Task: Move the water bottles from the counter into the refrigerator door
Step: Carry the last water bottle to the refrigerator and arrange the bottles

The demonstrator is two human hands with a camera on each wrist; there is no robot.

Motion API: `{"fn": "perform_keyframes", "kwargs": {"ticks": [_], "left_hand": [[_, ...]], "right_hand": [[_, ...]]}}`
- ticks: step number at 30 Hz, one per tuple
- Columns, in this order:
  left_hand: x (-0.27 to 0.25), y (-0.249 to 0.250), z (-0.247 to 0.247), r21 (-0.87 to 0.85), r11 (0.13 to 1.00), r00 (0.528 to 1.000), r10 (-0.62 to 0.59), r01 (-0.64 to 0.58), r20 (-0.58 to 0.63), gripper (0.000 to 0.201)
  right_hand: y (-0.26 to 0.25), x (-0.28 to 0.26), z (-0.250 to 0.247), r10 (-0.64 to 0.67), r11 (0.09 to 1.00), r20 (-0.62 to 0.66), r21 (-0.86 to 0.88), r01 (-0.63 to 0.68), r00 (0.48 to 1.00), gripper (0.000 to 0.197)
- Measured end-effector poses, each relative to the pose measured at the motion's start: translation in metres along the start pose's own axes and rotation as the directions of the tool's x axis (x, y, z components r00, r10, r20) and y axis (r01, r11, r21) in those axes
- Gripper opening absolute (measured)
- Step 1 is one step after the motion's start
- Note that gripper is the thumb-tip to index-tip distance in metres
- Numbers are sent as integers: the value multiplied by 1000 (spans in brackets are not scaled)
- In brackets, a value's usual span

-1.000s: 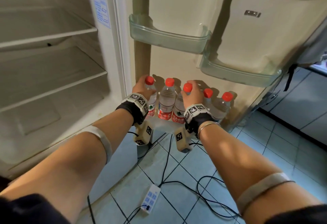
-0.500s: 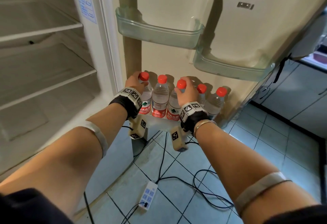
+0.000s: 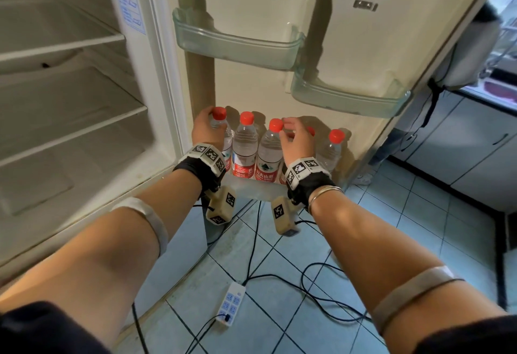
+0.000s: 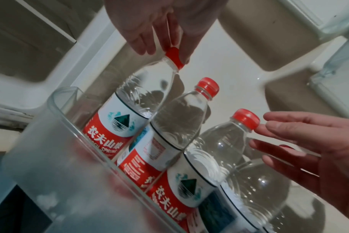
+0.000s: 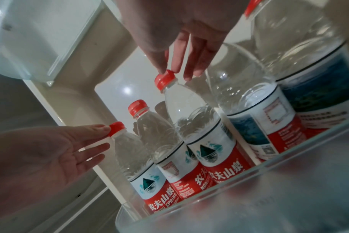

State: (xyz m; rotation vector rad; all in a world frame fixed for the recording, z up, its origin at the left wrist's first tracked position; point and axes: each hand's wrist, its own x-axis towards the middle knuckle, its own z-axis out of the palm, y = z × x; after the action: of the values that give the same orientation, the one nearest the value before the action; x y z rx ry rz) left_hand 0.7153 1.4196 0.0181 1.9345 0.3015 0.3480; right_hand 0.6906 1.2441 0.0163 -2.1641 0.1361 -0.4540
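Both your hands are down at the bottom door bin (image 3: 251, 190) of the open refrigerator door (image 3: 361, 46), and that bin is your landmark. Five water bottles stand upright in it in a row, red caps up, shoulder to shoulder. Your left hand (image 3: 207, 132) is on the bottle at the hinge end of the bin (image 3: 222, 132), grip loosely spread with fingertips (image 4: 181, 55) touching its red cap from above rather than wrapping the neck. Next along the bin stands the second bottle (image 3: 245, 144), untouched. Your right hand (image 3: 296, 138) hovers over the third bottle (image 3: 270, 152), grip relaxed and fanned, one fingertip (image 5: 161, 67) just meeting its cap, nothing pinched. Behind that hand sits the fourth bottle (image 5: 255, 110), mostly hidden from the head view, and the fifth bottle (image 3: 331, 149) stands at the far end of the bin, apart from your hand. Above the bin hang two clear door bins, the upper left bin (image 3: 237, 46) and the upper right bin (image 3: 349, 99). Below the bin, on the blue tiled floor (image 3: 419, 227), lies a white power strip (image 3: 232, 303) with black cables running from it.
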Motion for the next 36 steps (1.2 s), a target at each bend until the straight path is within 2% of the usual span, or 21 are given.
{"fn": "perform_keyframes", "kwargs": {"ticks": [4, 13, 17, 21, 23, 26, 29, 36], "left_hand": [[-16, -2, 5, -68, 996, 998, 57, -59, -31, 36], [-61, 6, 33, -50, 998, 998, 42, -40, 50, 31], [-82, 11, 55, -39, 999, 1000, 6, -5, 20, 29], [-101, 13, 74, -4, 1000, 1000, -6, 5, -17, 28], [-107, 14, 81, 7, 1000, 999, -25, 25, -47, 27], [-112, 16, 87, 28, 999, 997, -42, 44, -70, 27], [-118, 18, 87, 62, 996, 995, -51, 57, -91, 27], [-125, 20, 74, 98, 993, 992, -51, 63, -114, 26]], "right_hand": [[8, -10, -22, 1, 999, -42, -34, -3, 999, 16], [45, -18, -94, -1, 990, -249, -139, -35, 969, 5], [67, -9, -133, 19, 981, -360, -175, -88, 933, 13], [85, 9, -167, 72, 984, -426, -118, -134, 902, 31], [91, 22, -176, 139, 987, -384, -26, -161, 913, 45], [92, 37, -182, 261, 963, -221, 126, -238, 940, 62], [87, 44, -180, 286, 948, -99, 173, -266, 953, 69], [76, 42, -172, 318, 906, -139, 336, -258, 938, 72]]}}
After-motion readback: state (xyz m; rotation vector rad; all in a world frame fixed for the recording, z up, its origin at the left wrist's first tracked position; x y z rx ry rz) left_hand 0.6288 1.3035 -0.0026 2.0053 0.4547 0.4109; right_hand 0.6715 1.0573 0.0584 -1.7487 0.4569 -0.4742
